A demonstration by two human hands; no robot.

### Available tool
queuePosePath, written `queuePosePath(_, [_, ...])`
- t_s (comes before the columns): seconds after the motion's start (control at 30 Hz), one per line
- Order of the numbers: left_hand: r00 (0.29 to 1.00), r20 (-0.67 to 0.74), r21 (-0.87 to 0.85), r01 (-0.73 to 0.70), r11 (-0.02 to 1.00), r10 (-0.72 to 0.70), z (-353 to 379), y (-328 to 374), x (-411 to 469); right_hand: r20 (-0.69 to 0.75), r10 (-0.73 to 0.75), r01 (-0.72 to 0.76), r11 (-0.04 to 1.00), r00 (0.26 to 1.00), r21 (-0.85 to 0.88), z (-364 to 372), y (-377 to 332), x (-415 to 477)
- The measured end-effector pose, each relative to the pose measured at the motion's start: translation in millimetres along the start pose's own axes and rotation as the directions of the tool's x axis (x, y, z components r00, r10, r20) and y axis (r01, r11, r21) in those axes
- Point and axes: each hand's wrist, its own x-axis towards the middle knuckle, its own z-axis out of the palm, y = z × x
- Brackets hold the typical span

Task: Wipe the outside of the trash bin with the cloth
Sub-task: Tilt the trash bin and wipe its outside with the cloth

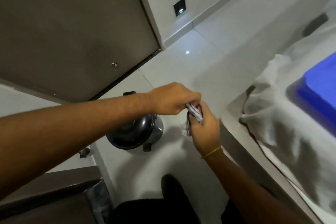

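A small round trash bin (140, 132) with a shiny metal body, a black domed lid and a foot pedal stands on the white tiled floor below my arms. My left hand (172, 99) and my right hand (203, 127) meet in the air to the right of the bin, above floor level. Both grip a bunched striped cloth (195, 112), which sits between the fingers and hangs a little under my right hand. My left forearm crosses over the bin's upper edge. A yellow band circles my right wrist.
A grey door (72, 32) stands at upper left. A bed with a crumpled white sheet (283, 114) and a blue object (320, 89) fills the right. A dark cabinet (54, 196) sits at lower left, a doorstop (84, 152) beside the bin, and my dark-trousered legs below.
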Motion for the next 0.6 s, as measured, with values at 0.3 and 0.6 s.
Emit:
queuePosePath(0.3, [0.929, 0.371, 0.439, -0.177, 0.881, 0.002, 238, -109, -84, 0.102, 0.511, -0.502, 0.752, 0.853, 0.427, 136, 194, 23])
queuePosePath(0.6, [0.929, 0.344, 0.379, -0.269, 0.885, 0.135, 267, -139, -81, 0.167, 0.356, -0.392, 0.867, 0.919, 0.308, 193, 252, 54])
